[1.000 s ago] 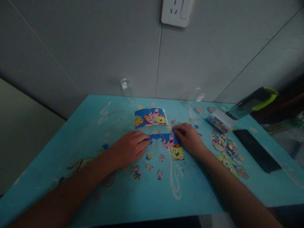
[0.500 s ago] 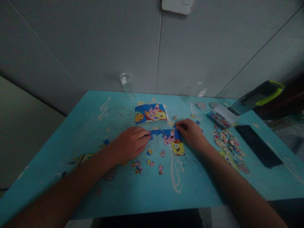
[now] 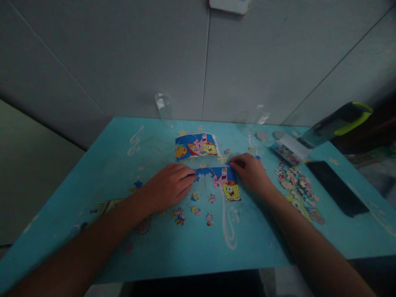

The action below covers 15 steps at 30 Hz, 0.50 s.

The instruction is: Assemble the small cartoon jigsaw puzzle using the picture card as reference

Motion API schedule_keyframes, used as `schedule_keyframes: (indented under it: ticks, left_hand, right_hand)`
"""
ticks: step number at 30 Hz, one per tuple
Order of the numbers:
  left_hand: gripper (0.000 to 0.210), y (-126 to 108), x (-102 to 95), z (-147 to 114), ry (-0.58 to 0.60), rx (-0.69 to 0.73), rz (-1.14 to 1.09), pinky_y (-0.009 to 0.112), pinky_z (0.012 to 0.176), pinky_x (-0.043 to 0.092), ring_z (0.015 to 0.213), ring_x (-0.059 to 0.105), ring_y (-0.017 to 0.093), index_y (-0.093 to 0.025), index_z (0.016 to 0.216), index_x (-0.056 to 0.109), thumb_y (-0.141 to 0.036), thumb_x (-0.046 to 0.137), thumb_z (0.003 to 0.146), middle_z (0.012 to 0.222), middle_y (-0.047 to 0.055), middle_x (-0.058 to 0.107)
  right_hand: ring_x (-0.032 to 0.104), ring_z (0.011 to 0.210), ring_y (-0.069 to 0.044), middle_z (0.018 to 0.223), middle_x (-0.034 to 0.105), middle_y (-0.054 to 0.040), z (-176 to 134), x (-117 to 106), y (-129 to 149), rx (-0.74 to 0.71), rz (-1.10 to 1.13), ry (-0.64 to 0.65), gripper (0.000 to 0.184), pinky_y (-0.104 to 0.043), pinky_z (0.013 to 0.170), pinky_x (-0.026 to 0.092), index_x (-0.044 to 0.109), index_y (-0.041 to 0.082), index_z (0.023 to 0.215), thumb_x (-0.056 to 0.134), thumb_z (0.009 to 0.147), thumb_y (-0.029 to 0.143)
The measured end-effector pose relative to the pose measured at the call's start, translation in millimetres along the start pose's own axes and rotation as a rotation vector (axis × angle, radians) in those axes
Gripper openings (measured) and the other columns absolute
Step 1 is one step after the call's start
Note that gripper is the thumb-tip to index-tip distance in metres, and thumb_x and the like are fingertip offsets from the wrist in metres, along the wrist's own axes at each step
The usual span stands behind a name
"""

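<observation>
A partly joined jigsaw puzzle (image 3: 230,189) lies on the table, its blue top strip running left from a pink figure and a yellow sponge character. At the strip's left end, my left hand (image 3: 173,183) has its fingers together, pressing on the edge and covering part of it. My right hand (image 3: 250,170) pinches at the top right corner, where a bit of blue shows by the fingertips. Loose puzzle pieces (image 3: 211,198) are scattered below the strip. Just beyond it lies a picture card (image 3: 198,147) with the same cartoon scene.
A heap of puzzle pieces (image 3: 295,181) lies at the right, beside a black flat object (image 3: 337,189) and a small printed box (image 3: 287,152). Farther back are a tilted bottle (image 3: 337,123), a round lid (image 3: 262,136) and a clear container (image 3: 165,109). A grey wall (image 3: 148,53) borders the table (image 3: 173,255).
The view has shifted very slightly. Both hands stay at the two ends of the puzzle strip, and the pieces lie where they were.
</observation>
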<state>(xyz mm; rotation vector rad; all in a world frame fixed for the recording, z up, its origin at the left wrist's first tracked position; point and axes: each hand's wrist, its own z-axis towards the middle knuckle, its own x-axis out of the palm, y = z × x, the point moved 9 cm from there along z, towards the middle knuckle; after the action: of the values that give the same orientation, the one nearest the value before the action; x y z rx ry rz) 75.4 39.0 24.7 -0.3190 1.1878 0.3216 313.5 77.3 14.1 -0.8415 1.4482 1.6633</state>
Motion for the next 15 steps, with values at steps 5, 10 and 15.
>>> schedule_keyframes:
  ticks: [5, 10, 15]
  left_hand:
    - [0.03, -0.1, -0.8, -0.1, -0.007, 0.0, 0.0, 0.047, 0.098, 0.054, 0.113, 0.062, 0.025, -0.016, 0.127, 0.065, -0.021, 0.053, 0.101, 0.125, 0.012, 0.066]
    - [0.029, -0.5, -2.1, -0.3, -0.017, 0.006, -0.002, 0.046, 0.097, 0.055, 0.112, 0.063, 0.024, -0.017, 0.126, 0.066, -0.023, 0.051, 0.102, 0.123, 0.011, 0.068]
    - [0.031, 0.3, -0.8, -0.9, -0.005, -0.012, -0.005, 0.047, 0.098, 0.055, 0.113, 0.063, 0.025, -0.016, 0.128, 0.066, -0.023, 0.048, 0.103, 0.124, 0.012, 0.067]
  right_hand:
    - [0.065, 0.079, -0.019, 0.093, 0.073, -0.0074, -0.6, 1.5, -5.7, 0.02, 0.03, -0.016, 0.015, -0.032, 0.076, 0.049, 0.076, 0.018, 0.099, 0.066, 0.09, 0.025]
    - [0.064, 0.079, -0.019, 0.094, 0.072, -0.0069, -2.0, 1.4, -5.4, 0.007, 0.026, -0.032, 0.012, -0.032, 0.075, 0.049, 0.075, 0.019, 0.097, 0.066, 0.091, 0.025]
    - [0.064, 0.081, -0.018, 0.094, 0.071, -0.0072, -5.4, -3.2, 7.1, -0.047, 0.009, -0.029, 0.014, -0.032, 0.076, 0.049, 0.076, 0.019, 0.097, 0.065, 0.092, 0.026]
